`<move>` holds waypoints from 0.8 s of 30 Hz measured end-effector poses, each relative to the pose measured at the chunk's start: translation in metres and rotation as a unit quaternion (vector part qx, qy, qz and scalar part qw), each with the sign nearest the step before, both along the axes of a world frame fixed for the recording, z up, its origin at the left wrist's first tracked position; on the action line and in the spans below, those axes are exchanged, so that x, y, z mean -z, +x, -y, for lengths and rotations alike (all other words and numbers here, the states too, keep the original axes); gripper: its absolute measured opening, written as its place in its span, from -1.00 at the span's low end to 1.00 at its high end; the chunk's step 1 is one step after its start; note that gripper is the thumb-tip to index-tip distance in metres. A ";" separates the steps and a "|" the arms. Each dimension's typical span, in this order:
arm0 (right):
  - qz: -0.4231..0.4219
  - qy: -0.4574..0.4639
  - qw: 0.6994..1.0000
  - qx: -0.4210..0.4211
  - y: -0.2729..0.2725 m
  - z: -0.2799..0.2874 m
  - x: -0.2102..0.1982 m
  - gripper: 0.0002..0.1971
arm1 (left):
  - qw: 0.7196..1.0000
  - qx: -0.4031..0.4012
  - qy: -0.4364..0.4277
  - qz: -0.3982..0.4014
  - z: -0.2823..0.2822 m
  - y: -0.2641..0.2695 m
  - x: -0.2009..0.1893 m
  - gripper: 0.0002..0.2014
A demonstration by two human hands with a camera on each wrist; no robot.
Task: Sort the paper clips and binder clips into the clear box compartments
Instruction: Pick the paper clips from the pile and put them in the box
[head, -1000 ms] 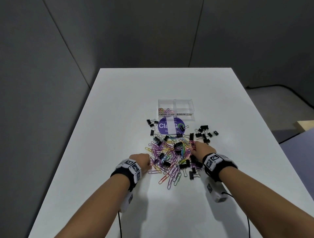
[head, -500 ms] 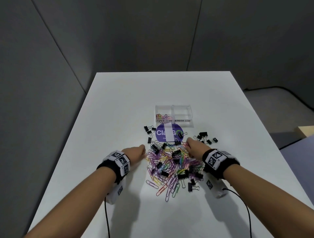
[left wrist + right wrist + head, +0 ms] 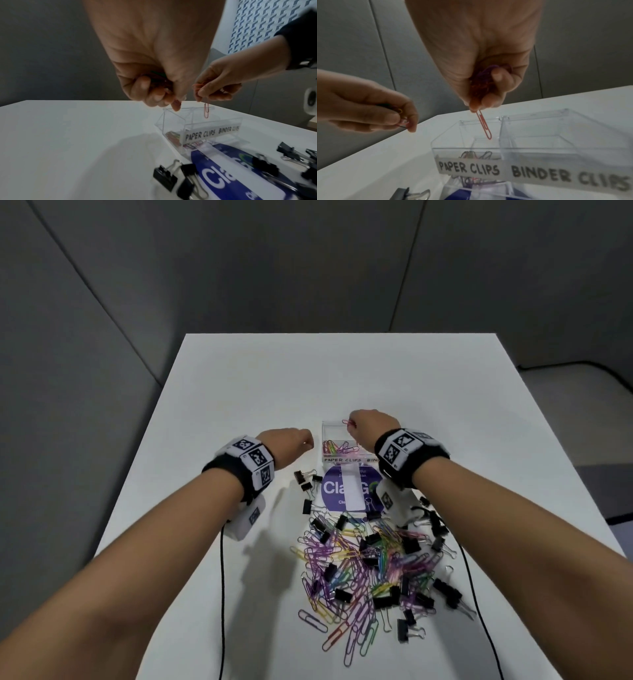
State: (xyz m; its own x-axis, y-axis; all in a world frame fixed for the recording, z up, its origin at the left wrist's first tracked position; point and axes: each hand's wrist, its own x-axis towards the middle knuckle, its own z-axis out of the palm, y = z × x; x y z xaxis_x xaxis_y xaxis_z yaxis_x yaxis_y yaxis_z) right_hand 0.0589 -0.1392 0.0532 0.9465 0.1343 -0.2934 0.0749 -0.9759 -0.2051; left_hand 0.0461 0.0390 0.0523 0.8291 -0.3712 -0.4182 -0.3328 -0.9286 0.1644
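Observation:
The clear box point(image 3: 329, 426) stands mid-table with a strip reading PAPER CLIPS and BINDER CLIPS. Its left compartment point(image 3: 465, 136) holds several coloured paper clips point(image 3: 337, 447); the right compartment point(image 3: 556, 142) looks empty. My right hand point(image 3: 481, 104) hangs above the left compartment and grips a bunch of paper clips, with a red paper clip point(image 3: 484, 126) dangling from its fingertips. My left hand point(image 3: 165, 98) hovers just left of the box and grips several paper clips too. The mixed pile point(image 3: 370, 563) of paper clips and black binder clips lies nearer me.
A round blue label point(image 3: 330, 491) with a white strip lies flat in front of the box. Loose black binder clips point(image 3: 306, 478) sit left of it, and more lie to the right under my right wrist. Black cables point(image 3: 222, 594) trail from both wrists across the white table point(image 3: 239, 392).
Both hands have lifted away from the pile with paper clips in them and moved forward; the right now hangs over the box, the left beside it.

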 end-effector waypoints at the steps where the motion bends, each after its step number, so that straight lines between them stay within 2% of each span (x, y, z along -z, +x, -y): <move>1: -0.010 0.009 1.000 0.004 0.007 -0.003 0.004 -0.71 | 1.000 0.005 0.000 0.002 0.002 0.007 0.002 -0.65; 6: -0.058 0.067 0.996 -0.001 0.020 -0.009 0.020 -0.69 | 0.999 0.025 -0.004 0.022 0.014 0.029 0.006 -0.65; 10: -0.004 0.113 0.993 0.020 0.010 0.005 0.019 -0.74 | 0.998 0.035 -0.029 0.048 0.030 0.038 0.009 -0.67; 16: 0.022 0.091 0.995 0.041 -0.028 0.039 0.015 -0.76 | 0.996 0.059 -0.051 0.049 0.051 0.036 0.016 -0.67; 19: -0.011 0.062 0.998 0.028 -0.052 0.053 0.026 -0.75 | 0.993 0.079 -0.046 0.077 0.055 0.025 0.016 -0.63; 22: -0.051 0.041 0.998 0.018 -0.073 0.063 0.037 -0.75 | 0.985 0.105 -0.058 0.123 0.058 0.004 0.017 -0.69; 24: -0.069 0.030 0.997 0.023 -0.086 0.067 0.043 -0.77 | 0.985 0.127 -0.069 0.097 0.061 -0.015 0.023 -0.74</move>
